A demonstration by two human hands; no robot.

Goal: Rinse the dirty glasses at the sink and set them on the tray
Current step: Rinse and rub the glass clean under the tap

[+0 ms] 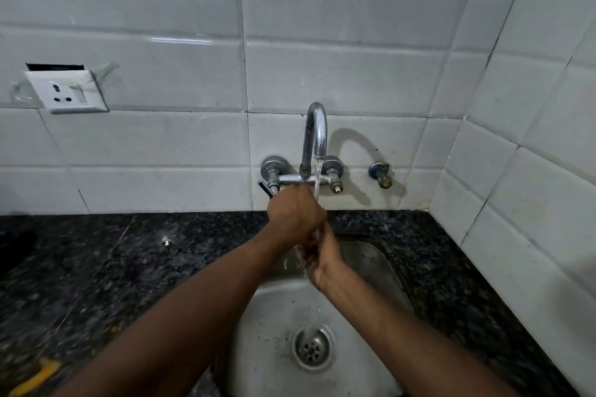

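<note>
Both hands meet under the running stream from the chrome tap (315, 135), above the steel sink (271, 325). My left hand (295, 213) is curled, knuckles up, right at the water. My right hand (322, 259) sits just below it with its fingers pointing up into the left hand. The spot where they meet is blurred and wet. I cannot make out a glass between them. No glass or tray shows anywhere else in view.
The sink drain (312, 348) lies below the hands. Dark speckled granite counter (113, 267) surrounds the sink, with white tiled walls behind and at the right. A wall socket (67, 92) is at the left, a yellow object (35, 377) at the bottom left.
</note>
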